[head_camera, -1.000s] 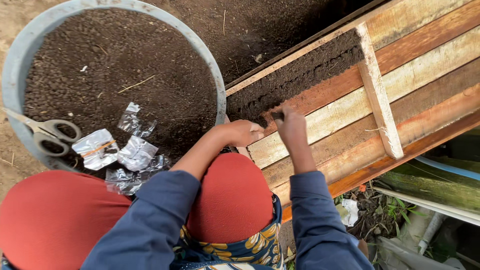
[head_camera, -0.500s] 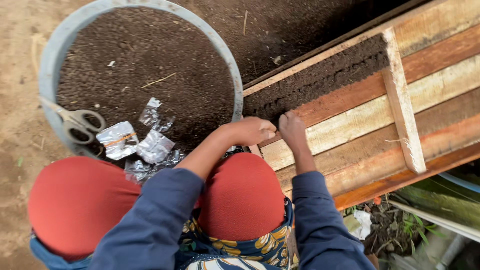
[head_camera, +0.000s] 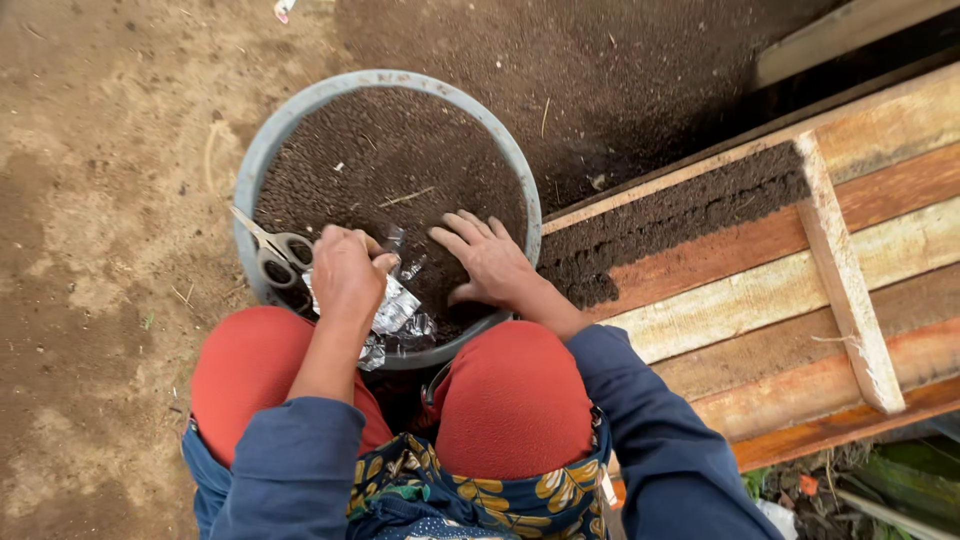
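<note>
The grey basin (head_camera: 250, 185) sits on bare ground, filled with dark soil (head_camera: 380, 160) nearly to its rim. Its near edge lies just beside the person's red-clad knees (head_camera: 515, 400); its right edge lies near the wooden frame (head_camera: 850, 290). Open earth extends to the left of the basin and beyond its far rim. The far half of the soil surface is uncovered.

Left hand (head_camera: 347, 275): fingers curled down over the crumpled silver foil packets (head_camera: 395, 310), which lie on the soil at the near rim; whether it actually grips them cannot be told. Scissors (head_camera: 270, 250) lie just beside this hand, blades pointing to the left rim.

Right hand (head_camera: 487, 258): released, fingers spread, palm flat on the soil, holding nothing. A band of soil (head_camera: 680, 205) fills the frame's far channel
</note>
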